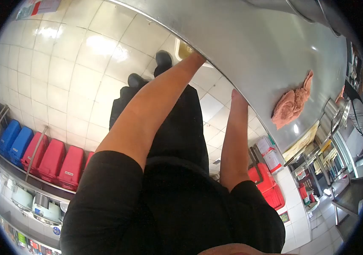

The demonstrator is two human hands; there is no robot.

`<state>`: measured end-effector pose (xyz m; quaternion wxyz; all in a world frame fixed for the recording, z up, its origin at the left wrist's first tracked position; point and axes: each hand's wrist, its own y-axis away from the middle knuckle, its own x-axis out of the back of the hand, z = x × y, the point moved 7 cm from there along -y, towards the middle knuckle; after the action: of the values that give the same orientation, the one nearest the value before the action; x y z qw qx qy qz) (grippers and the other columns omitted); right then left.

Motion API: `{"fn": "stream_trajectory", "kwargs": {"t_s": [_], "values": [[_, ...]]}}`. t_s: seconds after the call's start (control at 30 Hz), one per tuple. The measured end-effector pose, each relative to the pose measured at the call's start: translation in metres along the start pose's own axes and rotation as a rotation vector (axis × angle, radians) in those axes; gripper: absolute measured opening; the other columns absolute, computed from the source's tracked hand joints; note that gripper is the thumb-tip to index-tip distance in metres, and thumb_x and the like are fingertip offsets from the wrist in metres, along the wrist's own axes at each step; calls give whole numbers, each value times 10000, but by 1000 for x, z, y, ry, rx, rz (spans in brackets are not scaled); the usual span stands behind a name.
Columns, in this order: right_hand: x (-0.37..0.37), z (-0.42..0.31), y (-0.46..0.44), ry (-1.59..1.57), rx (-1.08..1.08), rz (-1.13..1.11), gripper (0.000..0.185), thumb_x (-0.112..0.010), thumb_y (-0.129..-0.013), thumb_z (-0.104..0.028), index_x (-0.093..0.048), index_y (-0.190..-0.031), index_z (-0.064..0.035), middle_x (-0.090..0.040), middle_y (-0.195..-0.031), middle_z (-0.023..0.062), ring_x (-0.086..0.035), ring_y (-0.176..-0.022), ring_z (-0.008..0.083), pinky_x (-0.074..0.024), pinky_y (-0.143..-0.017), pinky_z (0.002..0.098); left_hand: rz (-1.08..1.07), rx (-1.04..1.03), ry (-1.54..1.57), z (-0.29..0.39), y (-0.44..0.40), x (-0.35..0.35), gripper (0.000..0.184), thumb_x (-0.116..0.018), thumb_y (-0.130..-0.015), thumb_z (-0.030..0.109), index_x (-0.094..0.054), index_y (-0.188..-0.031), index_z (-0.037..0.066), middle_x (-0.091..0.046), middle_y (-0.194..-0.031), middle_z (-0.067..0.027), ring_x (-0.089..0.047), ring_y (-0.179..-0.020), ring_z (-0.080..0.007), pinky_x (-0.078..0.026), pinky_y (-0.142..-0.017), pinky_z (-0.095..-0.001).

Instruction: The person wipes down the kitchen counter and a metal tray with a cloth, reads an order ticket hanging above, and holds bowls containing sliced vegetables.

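Both my arms reach toward the edge of a steel counter (232,38), and its edge cuts off most of each hand. My left hand (197,58) shows only around the wrist; its fingers are hidden below the counter. Beside that wrist is a cream-coloured tub (176,49), partly covered by the counter, with something yellowish inside. Of my right hand (238,98), a small part shows against the counter's edge, and I cannot see what its fingers do. A crumpled pink cloth (291,107) lies on the counter, apart from both hands.
Red bins (72,168) and blue bins (21,142) line a rack on the left. More red containers (266,182) stand at the right, below the counter's corner. A wooden board (301,142) and metal racks are at the far right. Tiled floor (75,72) extends on the left.
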<state>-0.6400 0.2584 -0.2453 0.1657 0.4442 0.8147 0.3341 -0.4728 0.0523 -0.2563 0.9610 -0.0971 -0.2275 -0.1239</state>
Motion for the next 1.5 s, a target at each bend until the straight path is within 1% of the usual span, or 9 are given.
{"fn": "stream_trajectory", "kwargs": {"t_s": [0.13,0.27,0.4,0.57,0.8,0.93,1.0,1.23,1.5], "values": [[-42,-19,96,693,166,-222,211,-558,-939,-172,-580,-1049,7,-641,-1053,124,-611,-1016,219,-472,-899,315,-118,106,-6,-9,8,8,270,-624,-793,232,-671,-1030,113,-601,-1201,-137,-586,-1089,-290,-518,-845,-376],[-89,-147,259,1081,909,-454,190,-607,-869,-137,-635,-998,-1,-638,-1095,181,-583,-1092,255,-441,-967,377,-202,250,-9,-18,24,24,248,-626,-782,233,-688,-987,109,-584,-1223,-150,-569,-1119,-292,-516,-852,-381],[-79,-266,235,1038,1192,95,378,-565,-880,-76,-534,-1219,91,-504,-1336,208,-484,-1232,295,-358,-1058,425,-102,532,209,-26,41,37,193,-638,-744,218,-708,-872,93,-580,-1183,-168,-566,-1098,-308,-512,-854,-390],[-112,-235,174,1284,1431,-298,339,-501,-845,19,-544,-1167,114,-531,-1287,225,-496,-1231,313,-392,-1042,431,103,678,209,-19,58,70,121,-641,-695,149,-687,-769,66,-603,-1055,-165,-587,-993,-330,-503,-863,-399],[-149,-130,264,647,1084,-612,184,-497,-711,134,-598,-852,73,-636,-941,224,-664,-831,307,-572,-758,378,125,698,236,-51,106,111,128,-614,-705,135,-644,-776,32,-637,-974,-192,-629,-875,-366,-514,-768,-417],[-166,-89,254,886,1132,-635,147,-480,-707,113,-591,-730,19,-638,-776,130,-613,-730,192,-514,-678,298,138,745,287,-80,139,148,131,-582,-721,116,-623,-782,8,-628,-829,-233,-624,-791,-378,-500,-698,-425],[-150,-66,215,839,1002,-553,149,-467,-719,102,-587,-703,16,-641,-776,118,-609,-722,195,-511,-674,291,145,654,196,-97,162,170,240,-584,-803,67,-704,-1011,58,-693,-759,-110,-652,-704,-166,-512,-675,-306],[-62,-56,-19,1134,1209,-227,239,-450,-841,-13,-546,-1055,33,-626,-1029,171,-601,-919,239,-472,-862,353,292,782,262,-147,241,251,210,-609,-823,124,-693,-998,42,-678,-870,-168,-650,-773,-213,-505,-737,-320],[-172,14,-135,1765,1233,-70,376,-462,-899,-211,-504,-1214,-11,-548,-1194,181,-530,-1086,269,-419,-956,397,381,1059,367,-189,320,283,204,-571,-848,7,-671,-1024,-16,-671,-847,-47,-579,-740,-99,-471,-674,-249]]}}
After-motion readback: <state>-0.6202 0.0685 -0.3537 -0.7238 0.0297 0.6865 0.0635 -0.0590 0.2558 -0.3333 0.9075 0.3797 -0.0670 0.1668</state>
